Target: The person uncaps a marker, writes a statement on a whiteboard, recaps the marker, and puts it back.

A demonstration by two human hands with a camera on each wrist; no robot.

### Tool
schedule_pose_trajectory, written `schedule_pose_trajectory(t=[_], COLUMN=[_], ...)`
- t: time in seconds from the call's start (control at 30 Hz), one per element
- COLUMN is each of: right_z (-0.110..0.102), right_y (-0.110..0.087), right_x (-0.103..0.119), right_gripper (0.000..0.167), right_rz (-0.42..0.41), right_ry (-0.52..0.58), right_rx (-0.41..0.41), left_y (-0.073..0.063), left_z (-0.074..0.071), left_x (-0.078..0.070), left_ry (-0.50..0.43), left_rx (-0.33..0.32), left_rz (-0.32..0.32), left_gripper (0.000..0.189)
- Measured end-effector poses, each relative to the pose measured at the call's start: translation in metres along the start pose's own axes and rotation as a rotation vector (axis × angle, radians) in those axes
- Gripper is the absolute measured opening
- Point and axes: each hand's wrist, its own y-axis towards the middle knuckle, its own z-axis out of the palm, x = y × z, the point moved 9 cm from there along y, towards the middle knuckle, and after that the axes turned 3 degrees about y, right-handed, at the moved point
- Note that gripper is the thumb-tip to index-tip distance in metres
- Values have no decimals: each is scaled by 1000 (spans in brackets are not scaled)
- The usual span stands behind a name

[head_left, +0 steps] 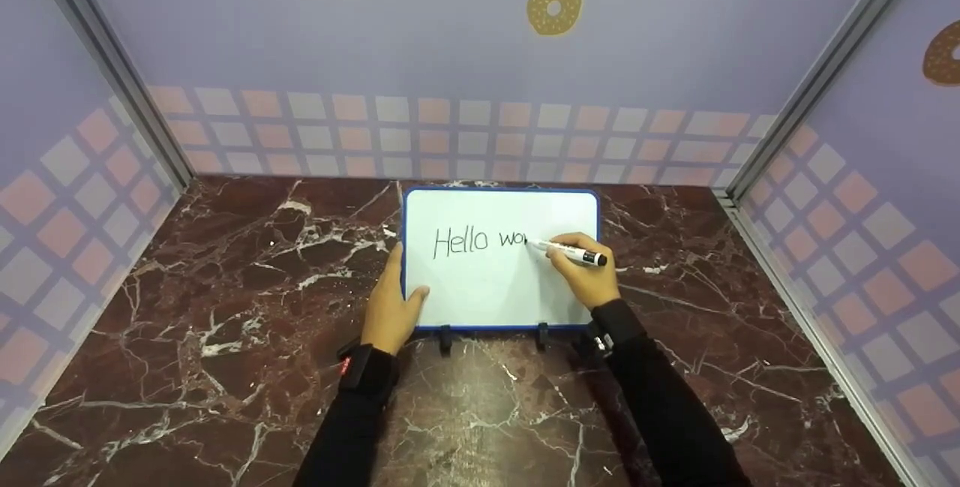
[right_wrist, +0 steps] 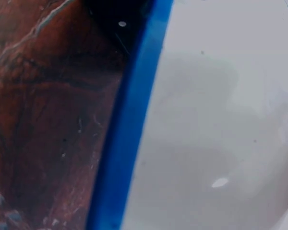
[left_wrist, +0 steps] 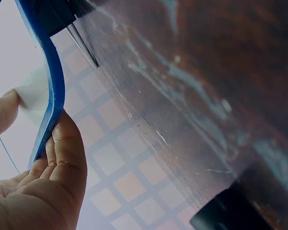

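Observation:
A whiteboard (head_left: pixel 480 292) with a blue rim stands propped up on the table, black handwriting (head_left: pixel 480 241) reading "Hello wo" and the start of another letter across its middle. My left hand (head_left: pixel 391 307) grips its left edge; in the left wrist view the thumb (left_wrist: pixel 4 114) lies over the white face and the fingers (left_wrist: pixel 67 153) reach behind the blue rim. With my right hand (head_left: pixel 589 273) I pinch a white marker (head_left: pixel 574 253) with a black end, its tip at the last letter. The right wrist view shows mainly the board's blue rim (right_wrist: pixel 129 120) and white surface.
Two black feet (head_left: pixel 445 340) support the board's lower edge. Around it spreads a dark red marbled table (head_left: pixel 262 352). A lilac wall with pink and white squares (head_left: pixel 480 138) closes off the back, and similar panels stand at both sides.

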Motion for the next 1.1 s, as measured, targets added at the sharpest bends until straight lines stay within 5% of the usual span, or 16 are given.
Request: schedule_pose_trajectory(t=[1.1], right_z=[-4], right_y=[3], right_x=[2], right_gripper=[12], right_rz=[-25], right_ry=[7], right_rx=[-39], left_y=[0], left_z=[0], left_x=[0], left_ry=[-2], left_rx=[3], left_rz=[-3], left_gripper=[80])
